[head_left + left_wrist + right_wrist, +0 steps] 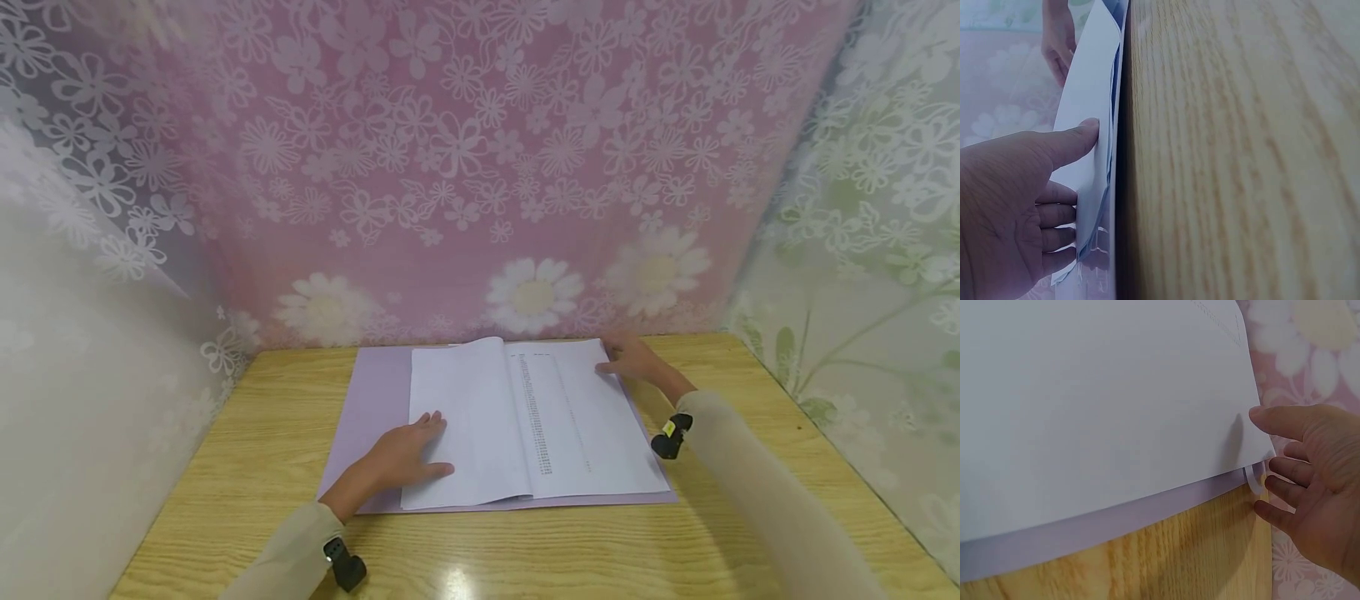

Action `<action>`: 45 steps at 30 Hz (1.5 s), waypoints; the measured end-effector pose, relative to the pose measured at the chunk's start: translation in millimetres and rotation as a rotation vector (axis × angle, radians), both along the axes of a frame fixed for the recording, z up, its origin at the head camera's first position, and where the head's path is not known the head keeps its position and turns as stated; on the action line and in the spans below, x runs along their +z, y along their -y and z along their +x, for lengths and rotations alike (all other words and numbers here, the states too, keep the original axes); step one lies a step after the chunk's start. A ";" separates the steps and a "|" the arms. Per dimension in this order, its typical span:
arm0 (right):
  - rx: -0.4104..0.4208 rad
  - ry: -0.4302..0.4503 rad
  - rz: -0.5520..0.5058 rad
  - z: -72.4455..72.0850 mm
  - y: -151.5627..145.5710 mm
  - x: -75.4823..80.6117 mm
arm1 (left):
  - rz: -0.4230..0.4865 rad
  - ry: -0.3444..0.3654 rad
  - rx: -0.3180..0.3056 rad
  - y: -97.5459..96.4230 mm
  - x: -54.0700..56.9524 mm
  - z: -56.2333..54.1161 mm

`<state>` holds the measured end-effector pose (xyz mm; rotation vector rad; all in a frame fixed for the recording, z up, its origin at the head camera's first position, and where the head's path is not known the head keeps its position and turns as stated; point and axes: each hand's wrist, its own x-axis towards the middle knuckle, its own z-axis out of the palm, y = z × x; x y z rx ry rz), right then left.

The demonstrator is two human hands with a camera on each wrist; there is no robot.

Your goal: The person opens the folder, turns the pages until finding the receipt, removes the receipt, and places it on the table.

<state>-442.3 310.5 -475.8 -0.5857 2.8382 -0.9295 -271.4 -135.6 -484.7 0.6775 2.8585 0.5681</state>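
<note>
A lilac folder (pixel 378 408) lies spread on the table, holding a stack of white sheets turned like an open book. The left page (pixel 465 392) is blank on its visible side; the right page (pixel 626 442) carries columns of small printed text. My left hand (pixel 408 454) rests on the left page with fingers extended and thumb apart, and its thumb lies on the paper in the left wrist view. At the far right corner of the right page is my right hand (pixel 637 360). In the right wrist view, its thumb (pixel 1279 420) overlaps the page edge, with the other fingers spread beside the corner.
The wooden table (pixel 525 550) extends around the folder. Behind it hangs a pink flowered curtain (pixel 420 250), with pale patterned cloth (pixel 885 333) to the right and white cloth (pixel 90 375) to the left. Each wrist wears a small black camera (pixel 672 435).
</note>
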 end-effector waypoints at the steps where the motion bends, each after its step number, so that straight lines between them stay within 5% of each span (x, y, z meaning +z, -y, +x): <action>1: 0.000 0.001 0.005 0.8 0.5 0.6 | -0.001 0.001 0.001 -0.2 0.2 -0.1; 8: -0.036 0.015 -0.034 7.3 1.0 3.6 | -0.009 0.010 0.016 -2.7 1.3 1.4; 19: 0.028 -0.027 -0.287 23.3 -0.7 13.6 | -0.016 0.031 0.033 -5.3 3.5 5.0; 27: 0.053 -0.001 -0.301 35.7 -6.8 24.8 | -0.014 0.002 0.021 -3.2 2.7 2.7; 36: 0.173 0.129 -0.390 52.3 -18.1 25.5 | -0.013 0.010 0.013 -2.0 2.0 2.4; 45: 0.227 0.277 -0.302 81.2 -22.7 28.8 | -0.023 0.013 0.020 -3.2 4.3 3.1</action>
